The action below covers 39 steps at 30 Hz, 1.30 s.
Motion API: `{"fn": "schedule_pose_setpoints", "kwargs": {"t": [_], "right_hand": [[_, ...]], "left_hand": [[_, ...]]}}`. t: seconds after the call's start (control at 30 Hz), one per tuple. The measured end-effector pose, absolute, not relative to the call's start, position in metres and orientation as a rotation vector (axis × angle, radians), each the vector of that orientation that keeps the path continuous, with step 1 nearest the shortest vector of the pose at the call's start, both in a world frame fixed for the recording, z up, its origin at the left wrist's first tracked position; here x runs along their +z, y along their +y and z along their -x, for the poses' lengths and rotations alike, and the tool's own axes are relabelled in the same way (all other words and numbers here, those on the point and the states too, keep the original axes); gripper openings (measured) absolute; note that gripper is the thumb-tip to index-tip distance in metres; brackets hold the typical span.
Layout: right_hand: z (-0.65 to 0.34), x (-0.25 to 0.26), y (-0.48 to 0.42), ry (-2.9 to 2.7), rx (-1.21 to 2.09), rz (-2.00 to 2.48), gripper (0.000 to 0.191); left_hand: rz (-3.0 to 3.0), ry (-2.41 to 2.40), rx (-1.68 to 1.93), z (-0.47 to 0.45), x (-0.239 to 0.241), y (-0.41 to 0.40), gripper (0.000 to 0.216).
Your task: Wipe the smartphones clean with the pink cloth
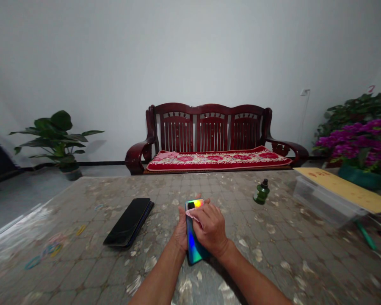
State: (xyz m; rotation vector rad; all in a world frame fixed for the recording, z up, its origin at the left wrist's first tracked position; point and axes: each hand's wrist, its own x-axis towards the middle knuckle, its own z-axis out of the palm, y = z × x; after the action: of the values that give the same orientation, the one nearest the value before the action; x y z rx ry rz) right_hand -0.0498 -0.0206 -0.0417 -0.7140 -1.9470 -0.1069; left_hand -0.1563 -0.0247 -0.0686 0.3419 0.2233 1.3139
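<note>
While our left hand cradles a phone along its side, our right hand pinches a thin pink cloth against its upper back, just below the dark camera block. Glassy and rectangular, the phone lies before us at the near middle of the table, its back throwing rainbow bands; we cannot tell whether its lower end touches the table cover, printed with a lattice and pale petals. To our left lie thin coloured loops, then 2 stacked flat slabs, the upper slab glossy black. Rightward stand a rounded green bottle and a clear plastic box under a flat yellow board. Beyond the table, a red floral mat covers the seat of a polished, slatted wooden bench before a smooth pale wall.
</note>
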Motion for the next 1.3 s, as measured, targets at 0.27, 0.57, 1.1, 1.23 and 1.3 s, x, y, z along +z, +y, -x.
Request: {"fn": "schedule_pose_setpoints", "kwargs": {"t": [0.27, 0.57, 1.1, 1.23, 1.3], "right_hand": [[0.048, -0.041, -0.022, -1.971, -0.182, 0.680, 0.017], [0.042, -0.025, -0.006, -1.891, -0.174, 0.831, 0.020], [0.035, -0.023, -0.004, -1.950, -0.248, 0.910, 0.019], [0.034, -0.032, -0.004, -1.983, -0.219, 0.945, 0.020], [0.035, -0.039, -0.004, -1.976, -0.150, 0.969, 0.020]], "left_hand": [[-0.410, 0.280, 1.355, 0.153, -0.061, -0.028, 0.057], [-0.420, 0.177, 1.197, 0.155, -0.080, -0.026, 0.059], [-0.325, 0.219, 1.265, 0.158, -0.074, -0.025, 0.056], [-0.281, 0.266, 1.283, 0.158, -0.067, -0.023, 0.054], [-0.263, 0.293, 1.346, 0.159, -0.065, -0.021, 0.054]]}}
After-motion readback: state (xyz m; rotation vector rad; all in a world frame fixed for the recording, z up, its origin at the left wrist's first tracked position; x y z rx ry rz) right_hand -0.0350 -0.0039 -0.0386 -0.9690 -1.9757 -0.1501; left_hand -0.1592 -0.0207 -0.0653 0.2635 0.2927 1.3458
